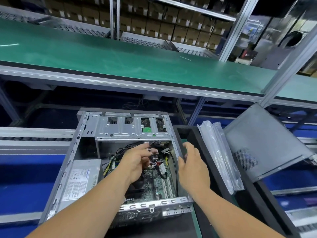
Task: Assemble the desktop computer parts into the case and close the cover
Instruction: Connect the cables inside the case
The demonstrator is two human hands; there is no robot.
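The computer case (68,160) lies on its side, open, on the near surface (195,220), with its interior facing up. A power supply (82,179) with a white label sits in the left part of the case. The motherboard (159,182) occupies the lower right of the interior. A metal drive cage (132,127) spans the far end.

The left hand (135,162) reaches inside the case, above the motherboard. Its fingers are curled around a bundle of black cables (153,157) bound with white ties, gripping it just below the drive cage.

The right hand (192,165) is at the right wall of the case. Its fingers are curled over the wall's upper edge, and it appears to hold a small dark part (185,148) there; what this part is cannot be told.

The grey side cover (264,143) is off the case. It stands tilted to the right, well apart from the opening. Between case and cover lies a black foam tray (211,160), with clear plastic bags (221,152) resting over it.

A green conveyor belt (120,54) runs across behind the case. Shelves of cardboard boxes (154,21) stand beyond it.
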